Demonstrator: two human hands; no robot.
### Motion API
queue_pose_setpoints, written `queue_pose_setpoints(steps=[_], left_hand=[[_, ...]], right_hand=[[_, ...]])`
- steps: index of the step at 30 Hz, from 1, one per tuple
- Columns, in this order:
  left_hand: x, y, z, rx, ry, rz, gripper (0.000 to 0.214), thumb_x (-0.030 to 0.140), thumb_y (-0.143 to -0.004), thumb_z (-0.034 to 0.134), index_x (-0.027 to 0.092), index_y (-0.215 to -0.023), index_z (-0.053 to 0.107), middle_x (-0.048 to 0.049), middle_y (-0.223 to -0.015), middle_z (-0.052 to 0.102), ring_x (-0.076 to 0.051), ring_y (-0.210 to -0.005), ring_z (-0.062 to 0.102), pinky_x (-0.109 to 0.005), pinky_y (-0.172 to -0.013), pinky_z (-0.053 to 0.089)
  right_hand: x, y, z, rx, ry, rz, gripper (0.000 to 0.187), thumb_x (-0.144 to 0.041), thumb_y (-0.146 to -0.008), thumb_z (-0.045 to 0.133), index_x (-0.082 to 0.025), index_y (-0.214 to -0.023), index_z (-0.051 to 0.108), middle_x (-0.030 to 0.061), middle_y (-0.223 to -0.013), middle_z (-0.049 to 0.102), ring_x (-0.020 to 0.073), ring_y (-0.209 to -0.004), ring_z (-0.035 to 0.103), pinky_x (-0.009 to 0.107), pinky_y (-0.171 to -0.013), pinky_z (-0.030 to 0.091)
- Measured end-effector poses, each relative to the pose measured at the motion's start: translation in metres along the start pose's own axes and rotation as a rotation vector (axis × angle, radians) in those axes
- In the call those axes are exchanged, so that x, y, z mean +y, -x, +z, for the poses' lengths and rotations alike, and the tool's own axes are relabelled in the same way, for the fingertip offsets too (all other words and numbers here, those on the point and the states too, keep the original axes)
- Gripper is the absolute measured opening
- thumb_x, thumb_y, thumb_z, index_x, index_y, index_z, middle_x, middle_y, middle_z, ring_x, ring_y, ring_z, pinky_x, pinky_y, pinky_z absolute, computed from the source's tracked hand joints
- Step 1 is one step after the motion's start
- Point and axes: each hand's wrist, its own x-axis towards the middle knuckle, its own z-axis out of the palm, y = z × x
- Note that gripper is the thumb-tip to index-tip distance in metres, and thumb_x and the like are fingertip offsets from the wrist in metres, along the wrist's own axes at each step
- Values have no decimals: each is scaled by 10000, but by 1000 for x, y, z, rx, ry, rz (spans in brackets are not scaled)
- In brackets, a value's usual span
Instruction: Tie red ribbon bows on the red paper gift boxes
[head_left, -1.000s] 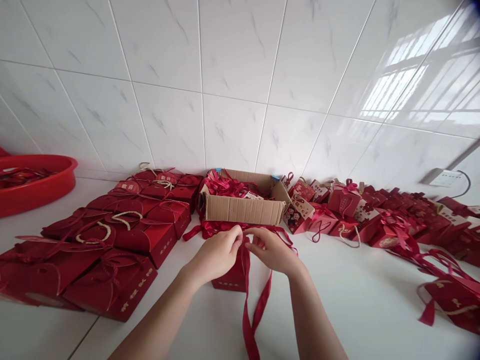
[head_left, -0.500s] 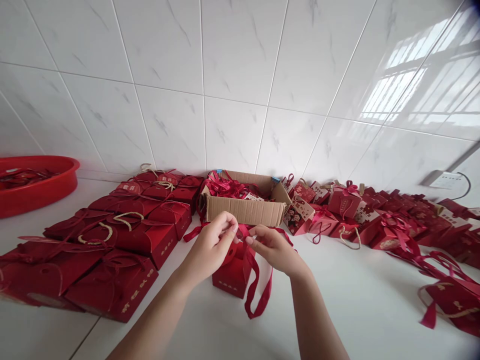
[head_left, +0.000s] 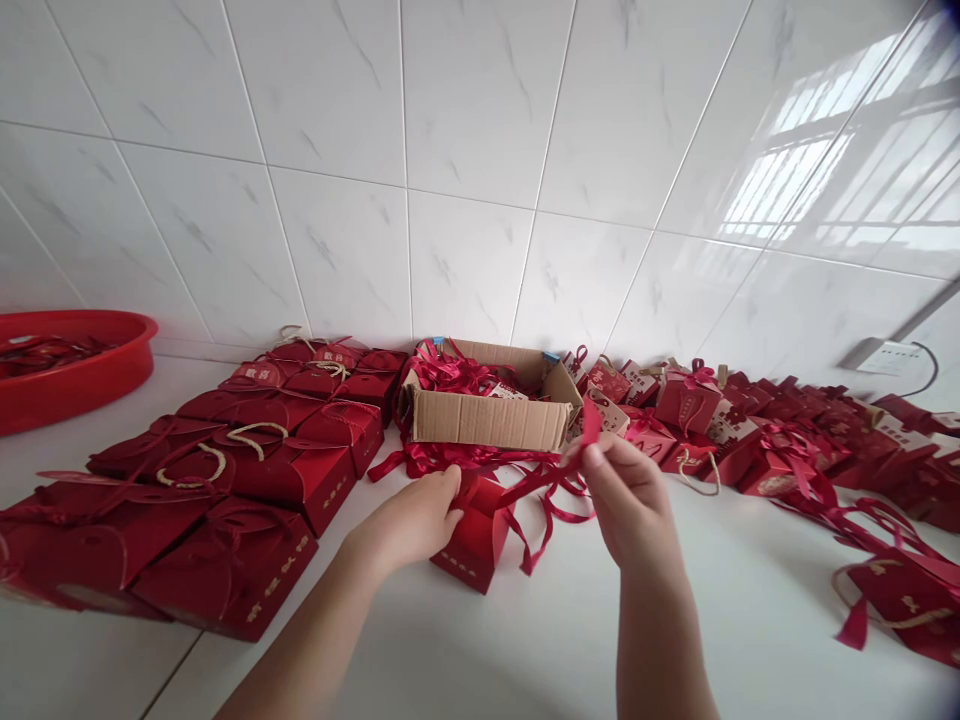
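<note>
While right hand (head_left: 634, 495) grips ribbon (head_left: 536, 483) | carton (head_left: 491, 418) beyond | boxes (head_left: 292, 480) on 2 sides

Marbled tile wall (head_left: 480, 100), window reflection (head_left: 787, 185), white tabletop (head_left: 555, 640)

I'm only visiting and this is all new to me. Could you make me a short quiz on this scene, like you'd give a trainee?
1. What does the right hand pinch?
A) a pen
B) a ribbon
C) a spoon

2. True or false: the carton stands to the right of the basin in the picture.

3. Fill in: the box just right of the left hand is coloured ___.

Key: 1. B; 2. True; 3. Red
</note>
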Motion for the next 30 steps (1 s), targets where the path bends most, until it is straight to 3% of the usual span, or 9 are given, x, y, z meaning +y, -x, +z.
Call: queue_pose_setpoints(steps=[2,4,7,10,12,15,24,30], left_hand=[[2,-1,-2,21,58,-36,48,248,-849,373,233,-813,400,-7,-718,560,-173,-600,528,-259,-510,302],[3,-3,-3,50,122,-65,61,239,-856,367,235,-881,422,-14,-729,575,-177,-610,547,-258,-526,323],[0,-7,-2,73,223,-52,130,239,-856,390,222,-977,433,-39,-780,614,-193,-681,595,-258,-581,366],[-4,-10,0,67,264,-36,189,246,-858,392,210,-1039,431,-62,-817,633,-207,-722,616,-257,-593,379],[-7,-12,2,74,246,-40,248,245,-860,377,208,-1102,416,-72,-839,635,-210,-713,612,-256,-570,372],[-10,-13,3,74,195,-44,304,242,-864,348,202,-1162,390,-70,-819,622,-208,-663,591,-253,-522,338],[-12,-14,4,64,185,-34,305,267,-879,337,206,-1175,371,-82,-865,602,-204,-682,582,-247,-529,336],[-14,-14,6,56,166,-24,321,269,-886,322,202,-1197,356,-47,-742,565,-187,-573,515,-244,-474,287]], right_hand=[[0,1,0,140,-44,-72,255,-439,-847,581,-212,-732,579,19,-715,544,148,-690,495,276,-645,419],[5,-2,1,171,-49,-66,273,-459,-832,589,-211,-720,569,10,-696,527,142,-666,487,269,-633,414],[22,-12,7,33,90,74,326,-486,-841,557,-194,-696,549,1,-676,506,130,-642,479,256,-622,405],[44,-22,17,-163,360,185,367,-493,-859,501,-177,-679,556,34,-810,544,156,-763,527,282,-729,428],[57,-25,25,-278,508,247,356,-451,-867,482,-173,-662,568,53,-913,566,178,-846,547,314,-797,430],[69,-26,36,-416,657,292,358,-361,-874,472,-173,-575,532,53,-903,591,199,-902,556,341,-825,430],[72,-26,37,-391,786,327,365,-286,-887,444,-168,-549,514,64,-1060,613,241,-1073,532,449,-941,358],[74,-26,34,-416,823,345,356,-299,-882,452,-172,-561,541,63,-1102,614,257,-1075,531,483,-951,341]])
